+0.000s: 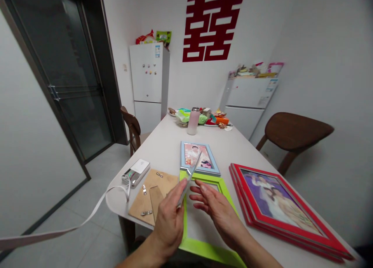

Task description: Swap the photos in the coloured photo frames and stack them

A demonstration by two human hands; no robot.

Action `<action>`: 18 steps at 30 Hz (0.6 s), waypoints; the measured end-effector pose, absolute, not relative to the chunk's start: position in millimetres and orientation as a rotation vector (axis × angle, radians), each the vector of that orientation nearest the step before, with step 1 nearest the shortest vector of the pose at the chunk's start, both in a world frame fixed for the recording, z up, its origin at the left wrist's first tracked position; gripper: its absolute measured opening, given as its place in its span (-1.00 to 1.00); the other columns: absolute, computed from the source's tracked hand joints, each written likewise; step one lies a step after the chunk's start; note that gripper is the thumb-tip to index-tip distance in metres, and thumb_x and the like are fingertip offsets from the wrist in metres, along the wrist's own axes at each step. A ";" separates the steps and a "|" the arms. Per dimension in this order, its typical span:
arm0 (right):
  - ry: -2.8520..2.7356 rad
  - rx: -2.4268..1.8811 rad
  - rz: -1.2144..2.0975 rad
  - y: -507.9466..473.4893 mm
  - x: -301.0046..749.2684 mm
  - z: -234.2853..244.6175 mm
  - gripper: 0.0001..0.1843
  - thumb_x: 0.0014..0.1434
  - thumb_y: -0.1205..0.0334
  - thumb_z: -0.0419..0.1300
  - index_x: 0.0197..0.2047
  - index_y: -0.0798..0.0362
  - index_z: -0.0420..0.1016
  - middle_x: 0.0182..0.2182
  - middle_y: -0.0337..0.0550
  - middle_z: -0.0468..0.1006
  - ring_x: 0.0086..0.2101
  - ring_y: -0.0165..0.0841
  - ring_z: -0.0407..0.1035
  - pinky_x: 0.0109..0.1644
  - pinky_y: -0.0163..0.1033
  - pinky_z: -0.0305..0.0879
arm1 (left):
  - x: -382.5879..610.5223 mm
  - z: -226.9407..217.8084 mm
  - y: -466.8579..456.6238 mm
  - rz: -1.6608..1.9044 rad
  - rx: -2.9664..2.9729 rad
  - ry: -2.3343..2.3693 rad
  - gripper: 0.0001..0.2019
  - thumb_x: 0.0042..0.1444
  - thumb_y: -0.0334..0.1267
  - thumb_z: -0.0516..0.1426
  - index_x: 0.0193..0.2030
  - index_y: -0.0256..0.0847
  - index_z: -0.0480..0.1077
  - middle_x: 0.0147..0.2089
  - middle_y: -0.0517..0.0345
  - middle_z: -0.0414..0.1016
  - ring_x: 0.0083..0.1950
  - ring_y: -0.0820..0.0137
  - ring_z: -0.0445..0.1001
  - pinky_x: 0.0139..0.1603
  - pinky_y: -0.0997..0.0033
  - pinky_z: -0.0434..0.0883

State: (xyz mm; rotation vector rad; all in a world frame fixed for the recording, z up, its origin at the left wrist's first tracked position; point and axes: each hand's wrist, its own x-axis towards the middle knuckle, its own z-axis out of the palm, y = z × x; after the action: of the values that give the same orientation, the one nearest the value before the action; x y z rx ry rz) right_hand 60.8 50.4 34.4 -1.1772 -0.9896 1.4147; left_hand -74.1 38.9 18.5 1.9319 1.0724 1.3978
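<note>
1. The left hand [169, 217] is closed around a narrow metal blade [189, 174], which angles up toward the center of the frame, with its tip just over the near edge of a blue picture frame [201, 159].
2. The right hand [215, 209] is open, fingers spread, hovering over a lime-green picture frame [210, 252] at the lower center. It does not appear to grip anything.
3. The blade crosses above the green frame's far edge, so a slip could scratch the blue frame or its photo. The open fingers are also close to the blade, so a sudden movement could cut them.
4. To the left, a brown backing board [153, 182] and loose metal clips [159, 174] lie near the tabletop's [163, 143] edge, where a bump could knock them off.
5. A stack of red frames [279, 205] sits at the right, close to the green frame.
6. A white strap [58, 227] runs from a power bank [136, 172] over the edge toward the lower left and could snag an arm.
7. A pink bottle [193, 122] and packets [189, 116] stand farther up the tabletop.
</note>
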 end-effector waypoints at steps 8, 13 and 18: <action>-0.940 -1.251 1.266 60.0 89.0 1.9 -0.51 0.07 0.09 -0.16 0.05 0.10 0.08 -0.10 0.01 0.41 -0.22 -0.29 0.38 -0.37 -0.30 0.34 | -50.3 22.1 33.5 1.385 1.142 0.862 -0.56 -0.01 -0.22 0.04 0.04 -0.29 0.16 0.00 0.01 0.34 0.06 0.24 0.24 0.06 0.30 0.21; -0.973 -1.459 1.249 62.7 119.8 6.7 -0.48 0.01 0.18 -0.09 0.06 0.18 0.11 -0.36 -0.01 0.54 -0.48 -0.28 0.44 -0.53 -0.27 0.32 | -64.5 -1.6 44.3 1.152 1.223 0.946 -0.43 -0.11 -0.38 0.05 0.11 -0.34 0.04 0.09 -0.13 0.20 0.10 0.27 0.20 0.10 0.27 0.15; -0.941 -1.454 1.314 65.9 125.2 4.2 -0.47 -0.02 0.27 -0.07 0.07 0.19 0.09 -0.46 -0.05 0.55 -0.53 -0.29 0.44 -0.54 -0.27 0.30 | -74.3 -11.1 38.9 0.914 1.710 1.212 -0.48 -0.10 -0.40 0.04 0.08 -0.29 0.13 0.11 -0.04 0.19 0.13 0.26 0.14 0.16 0.23 0.04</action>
State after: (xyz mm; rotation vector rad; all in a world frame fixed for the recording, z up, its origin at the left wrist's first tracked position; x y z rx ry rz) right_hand 125.2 65.9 4.2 -1.4542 -0.9406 1.3144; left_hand -74.3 38.9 -11.1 1.7103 1.2117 0.9138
